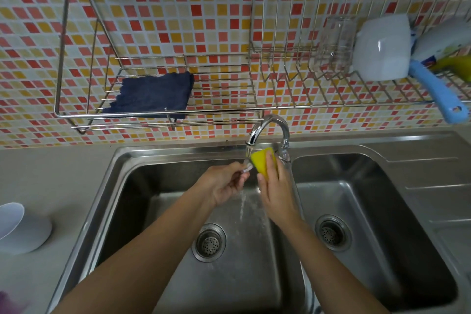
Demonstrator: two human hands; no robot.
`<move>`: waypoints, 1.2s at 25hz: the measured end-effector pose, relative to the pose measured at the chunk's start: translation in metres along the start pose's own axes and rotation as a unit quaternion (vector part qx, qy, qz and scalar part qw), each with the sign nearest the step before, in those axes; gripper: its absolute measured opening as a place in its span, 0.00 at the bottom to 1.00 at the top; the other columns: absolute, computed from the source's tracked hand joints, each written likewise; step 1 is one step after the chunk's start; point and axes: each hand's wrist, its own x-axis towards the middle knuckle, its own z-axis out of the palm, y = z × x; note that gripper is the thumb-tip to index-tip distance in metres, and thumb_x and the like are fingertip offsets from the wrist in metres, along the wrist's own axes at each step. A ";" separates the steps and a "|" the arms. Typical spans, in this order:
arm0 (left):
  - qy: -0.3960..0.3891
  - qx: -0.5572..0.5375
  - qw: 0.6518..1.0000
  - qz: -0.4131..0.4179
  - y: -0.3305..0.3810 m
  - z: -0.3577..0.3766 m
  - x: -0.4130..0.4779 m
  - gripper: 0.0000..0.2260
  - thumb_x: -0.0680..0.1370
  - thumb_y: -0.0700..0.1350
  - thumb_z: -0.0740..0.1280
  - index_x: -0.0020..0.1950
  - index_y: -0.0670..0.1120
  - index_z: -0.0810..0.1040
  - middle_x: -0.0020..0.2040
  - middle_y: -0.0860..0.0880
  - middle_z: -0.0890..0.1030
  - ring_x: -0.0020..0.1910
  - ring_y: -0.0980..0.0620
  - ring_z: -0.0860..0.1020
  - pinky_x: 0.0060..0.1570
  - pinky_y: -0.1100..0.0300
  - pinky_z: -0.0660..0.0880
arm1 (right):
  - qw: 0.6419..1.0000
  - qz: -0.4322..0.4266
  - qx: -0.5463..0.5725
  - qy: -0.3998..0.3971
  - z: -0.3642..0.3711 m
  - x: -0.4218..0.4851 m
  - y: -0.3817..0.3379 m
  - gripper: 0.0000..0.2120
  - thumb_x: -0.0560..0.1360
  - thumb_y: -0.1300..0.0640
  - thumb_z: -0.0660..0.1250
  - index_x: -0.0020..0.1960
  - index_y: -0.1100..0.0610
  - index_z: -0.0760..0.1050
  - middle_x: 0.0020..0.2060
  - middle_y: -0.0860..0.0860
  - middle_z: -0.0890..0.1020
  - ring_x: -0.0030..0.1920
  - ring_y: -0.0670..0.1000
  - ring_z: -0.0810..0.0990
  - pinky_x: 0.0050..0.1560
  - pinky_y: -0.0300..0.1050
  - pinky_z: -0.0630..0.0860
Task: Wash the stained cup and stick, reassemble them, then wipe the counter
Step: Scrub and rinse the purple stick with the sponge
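Over the left basin of the steel sink [122,181], my left hand [224,183] pinches a small clear stick [246,168] and holds its tip in the water running from the tap [267,127]. Just to the right, my right hand [276,191] grips a yellow sponge [263,160] beside the stream, close to the stick. A white cup [17,227] lies tipped on the counter at the far left, partly cut off by the frame edge. A dark blue cloth [153,94] lies on the wire shelf above.
A wire dish rack [293,79] on the tiled wall holds a clear glass [336,43], a white bowl [382,48] and a blue-handled utensil [438,94]. The right basin [369,199] has a drain strainer. Grey counter [51,173] runs along the left.
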 end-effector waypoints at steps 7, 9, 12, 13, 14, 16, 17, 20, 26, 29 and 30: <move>0.089 0.429 0.851 0.290 -0.004 -0.010 0.005 0.04 0.72 0.40 0.70 0.39 0.45 0.84 0.34 0.49 0.81 0.34 0.54 0.78 0.39 0.71 0.74 | 0.999 0.011 -0.008 -0.040 0.009 -0.005 0.007 0.27 0.80 0.44 0.45 0.76 0.54 0.49 0.74 0.53 0.59 0.71 0.53 0.60 0.69 0.46 0.59; 0.078 0.505 0.761 0.399 -0.006 -0.010 0.007 0.05 0.72 0.39 0.69 0.44 0.43 0.84 0.38 0.49 0.84 0.38 0.52 0.80 0.42 0.70 0.75 | 0.999 0.027 0.018 -0.043 0.013 -0.012 0.010 0.32 0.78 0.39 0.41 0.76 0.55 0.49 0.74 0.53 0.59 0.72 0.52 0.59 0.69 0.43 0.57; 0.073 0.481 0.762 0.427 -0.006 -0.003 0.010 0.05 0.73 0.39 0.69 0.46 0.40 0.81 0.39 0.44 0.83 0.41 0.47 0.80 0.46 0.58 0.77 | 0.996 0.050 0.052 -0.042 0.016 -0.022 0.010 0.32 0.77 0.38 0.41 0.76 0.55 0.49 0.74 0.53 0.59 0.72 0.51 0.60 0.68 0.41 0.56; 0.072 0.467 0.777 0.415 -0.006 -0.001 0.011 0.05 0.73 0.40 0.69 0.47 0.41 0.81 0.40 0.45 0.83 0.41 0.48 0.80 0.45 0.62 0.77 | 0.996 0.053 0.059 -0.043 0.016 -0.025 0.010 0.32 0.77 0.39 0.42 0.76 0.54 0.49 0.74 0.53 0.59 0.71 0.51 0.61 0.68 0.41 0.57; 0.073 0.448 0.795 0.402 -0.007 0.000 0.013 0.06 0.74 0.41 0.69 0.49 0.42 0.81 0.41 0.47 0.82 0.41 0.51 0.79 0.44 0.67 0.75 | 0.996 0.053 0.063 -0.045 0.017 -0.027 0.010 0.31 0.78 0.39 0.42 0.76 0.53 0.48 0.74 0.52 0.59 0.71 0.50 0.60 0.68 0.42 0.57; 0.075 0.404 0.833 0.371 -0.006 0.001 0.014 0.07 0.75 0.43 0.69 0.51 0.43 0.81 0.43 0.49 0.83 0.42 0.54 0.79 0.45 0.67 0.74 | 0.995 0.054 0.071 -0.045 0.016 -0.028 0.011 0.28 0.79 0.41 0.44 0.76 0.52 0.47 0.74 0.51 0.59 0.71 0.48 0.59 0.70 0.44 0.58; 0.073 0.394 0.844 0.356 -0.005 0.000 0.016 0.08 0.76 0.44 0.68 0.52 0.44 0.81 0.44 0.49 0.83 0.43 0.54 0.79 0.45 0.65 0.73 | 0.994 0.058 0.080 -0.043 0.015 -0.028 0.012 0.27 0.80 0.43 0.45 0.76 0.51 0.47 0.74 0.51 0.59 0.71 0.46 0.58 0.70 0.45 0.58; 0.056 0.380 0.866 0.321 0.000 -0.003 0.017 0.08 0.80 0.44 0.61 0.55 0.45 0.78 0.48 0.47 0.81 0.45 0.49 0.78 0.45 0.59 0.73 | 0.991 0.078 0.104 -0.026 0.008 -0.025 0.014 0.26 0.80 0.48 0.50 0.75 0.52 0.47 0.74 0.51 0.58 0.69 0.41 0.54 0.69 0.41 0.55; -0.023 0.327 0.906 0.268 -0.004 -0.002 0.010 0.04 0.80 0.44 0.62 0.54 0.47 0.70 0.40 0.46 0.77 0.31 0.50 0.75 0.27 0.63 0.72 | 0.991 0.074 0.113 0.018 -0.007 -0.013 0.014 0.28 0.79 0.48 0.50 0.75 0.57 0.52 0.73 0.55 0.61 0.71 0.49 0.60 0.69 0.44 0.57; 0.007 0.337 0.904 0.262 -0.010 -0.003 0.015 0.05 0.76 0.45 0.68 0.44 0.45 0.73 0.39 0.45 0.81 0.31 0.53 0.75 0.31 0.62 0.73 | 0.991 0.065 0.116 0.030 -0.010 -0.006 0.010 0.28 0.79 0.48 0.50 0.75 0.57 0.52 0.73 0.55 0.61 0.71 0.49 0.59 0.70 0.46 0.58; -0.001 0.312 0.919 0.240 -0.011 -0.002 0.014 0.04 0.75 0.43 0.69 0.44 0.45 0.75 0.36 0.47 0.80 0.31 0.54 0.74 0.32 0.63 0.72 | 0.992 0.059 0.108 0.032 -0.010 -0.004 0.009 0.28 0.79 0.47 0.50 0.75 0.57 0.52 0.73 0.55 0.61 0.71 0.49 0.59 0.70 0.46 0.58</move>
